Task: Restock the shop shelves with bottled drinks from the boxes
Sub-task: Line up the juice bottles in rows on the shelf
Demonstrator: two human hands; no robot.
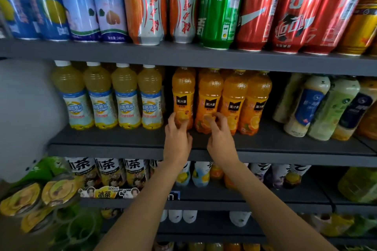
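The leftmost orange juice bottle (183, 98) stands upright on the middle shelf (122, 138), gripped low by the left hand (177, 136). The right hand (219, 136) pinches the second orange bottle (209, 102) beside it, near yellow drink bottles (108, 96)

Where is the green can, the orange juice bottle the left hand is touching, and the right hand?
green can (221, 12), head view, middle of its body.
orange juice bottle (183, 96), head view, on its label.
right hand (219, 138), head view, back of the hand.

Head camera faces shelves (204, 59) close (slightly downward), single view.
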